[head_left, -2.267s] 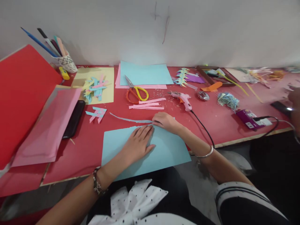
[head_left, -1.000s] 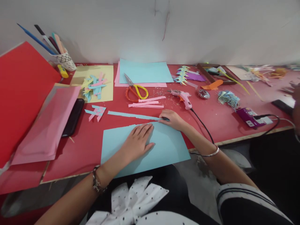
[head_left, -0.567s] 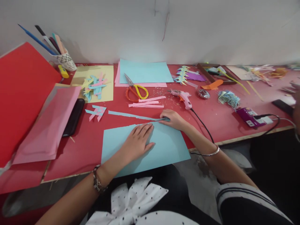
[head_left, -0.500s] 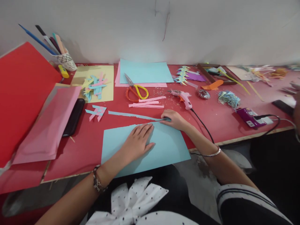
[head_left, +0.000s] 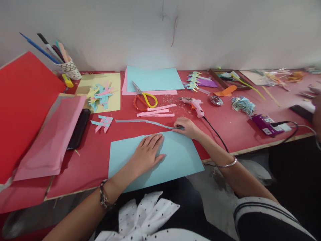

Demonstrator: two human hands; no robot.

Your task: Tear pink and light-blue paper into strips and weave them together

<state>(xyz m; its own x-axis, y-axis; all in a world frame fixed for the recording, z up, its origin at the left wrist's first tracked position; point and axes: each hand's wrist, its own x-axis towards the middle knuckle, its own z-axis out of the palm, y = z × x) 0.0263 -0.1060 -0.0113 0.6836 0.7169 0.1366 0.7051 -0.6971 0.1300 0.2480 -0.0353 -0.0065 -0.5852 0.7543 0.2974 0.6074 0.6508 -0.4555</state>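
My left hand (head_left: 147, 152) lies flat with fingers spread on a light blue paper sheet (head_left: 180, 160) at the table's front edge. Just beyond the sheet's upper edge, my right hand (head_left: 187, 129) pinches the right end of a narrow blue paper strip (head_left: 140, 121). The strip runs leftward over the red table, slightly bowed; whether its right end is still joined to the sheet is hidden by my fingers. Left of the strip sits a small woven piece of pink and blue strips (head_left: 103, 124). Several pink paper strips (head_left: 156, 111) lie beyond it.
Scissors (head_left: 144, 97), a pink glue gun (head_left: 194, 103) with its cord, and stacked blue paper (head_left: 155, 78) stand farther back. Pink sheets (head_left: 50, 137) and a black phone (head_left: 79, 130) are at left. A purple power socket (head_left: 267, 124) and another person's hand (head_left: 317, 107) are at right.
The blue strip has shifted slightly at my right hand and now bows and looks narrower and greyer. My left hand stays on the sheet. The view has tilted a little upward.
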